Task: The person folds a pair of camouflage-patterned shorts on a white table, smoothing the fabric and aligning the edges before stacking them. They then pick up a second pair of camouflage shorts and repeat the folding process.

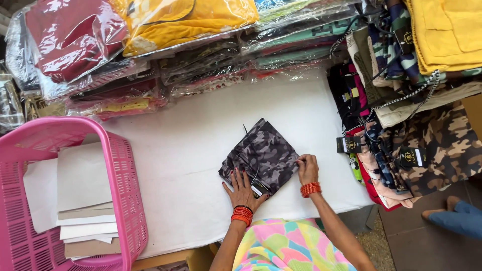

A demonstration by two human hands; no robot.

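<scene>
At the far left a pink plastic basket [123, 190] sits on the corner of the white-covered table [181, 150], its near rim hanging past the table's front edge; inside lie stacked sheets of white paper and brown card [83, 200]. Between the basket and the folded garment there is a broad strip of bare white cloth, the widest open room on the table. Along the back edge, bagged clothes are piled high: a maroon pack [70, 35], a yellow pack [181, 20], and flatter clear-wrapped packs [211, 65] below them, their fronts overhanging the table a little.

Near the front edge, right of centre, lies the folded camouflage garment [263, 153], grey and black in blotches, turned cornerwise like a diamond, with a dark tag showing at its lower corner. The left hand [243, 189] lies flat on its lower left part, fingers spread, a red bangle at the wrist. The right hand [307, 169] rests at the garment's right corner, fingertips drawn together on the cloth edge; whether it truly pinches the cloth I cannot tell.

Just right of that hand the table ends, crowded by hanging camouflage clothes [432, 145] with dark tags and chains, and yellow cloth [447, 30] above. Someone's foot [454, 216] stands on the floor beyond.
</scene>
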